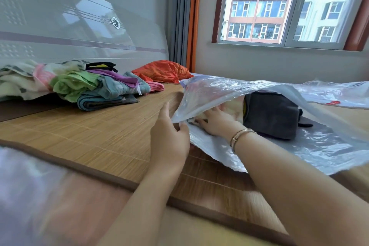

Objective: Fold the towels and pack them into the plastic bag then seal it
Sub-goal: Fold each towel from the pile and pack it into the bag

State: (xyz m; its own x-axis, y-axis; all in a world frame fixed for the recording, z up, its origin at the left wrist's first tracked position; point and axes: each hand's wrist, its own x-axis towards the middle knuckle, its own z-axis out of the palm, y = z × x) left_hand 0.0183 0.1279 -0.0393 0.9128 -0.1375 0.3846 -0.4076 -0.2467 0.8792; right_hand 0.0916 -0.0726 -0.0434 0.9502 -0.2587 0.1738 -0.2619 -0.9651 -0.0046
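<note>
Left fingers (180,126) pinching plastic bag (219,90) rim, right fingers (201,123) flat on pale towel (231,106) inside

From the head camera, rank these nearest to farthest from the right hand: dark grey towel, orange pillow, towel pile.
From the right hand:
1. dark grey towel, just right, inside the plastic bag.
2. orange pillow, behind, toward the wall.
3. towel pile, far left.
</note>
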